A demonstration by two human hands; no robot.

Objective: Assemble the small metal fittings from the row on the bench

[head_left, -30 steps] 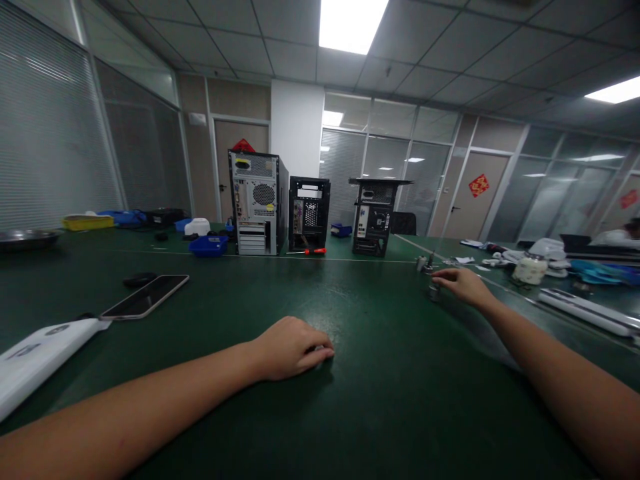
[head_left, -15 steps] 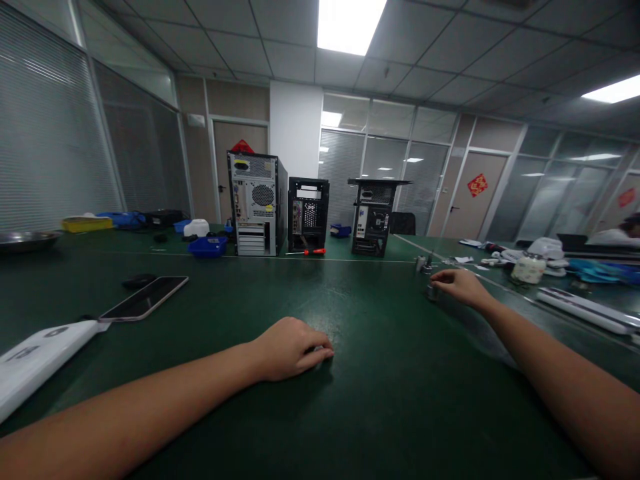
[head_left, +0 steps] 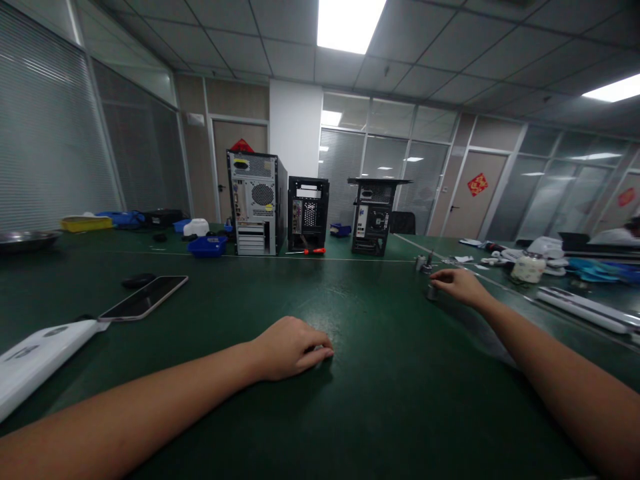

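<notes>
My left hand (head_left: 290,348) rests on the green tabletop (head_left: 380,400), its fingers curled and thumb tip close to the fingertips. Whatever may be between them is hidden. Farther off on the right, my right hand (head_left: 461,285) pinches the top of a small grey metal cylinder (head_left: 431,292), which stands upright on the table. Just beyond its fingertips are another small metal cylinder (head_left: 419,264) and a thin dark upright piece (head_left: 429,263), too small to name.
Across the back stand a large computer case (head_left: 257,203), a smaller black case (head_left: 309,213) and a third case (head_left: 371,217). A red-handled screwdriver (head_left: 314,251) lies before them. At left are a phone (head_left: 147,298) and a blue tray (head_left: 207,247); at right, a jar (head_left: 529,268).
</notes>
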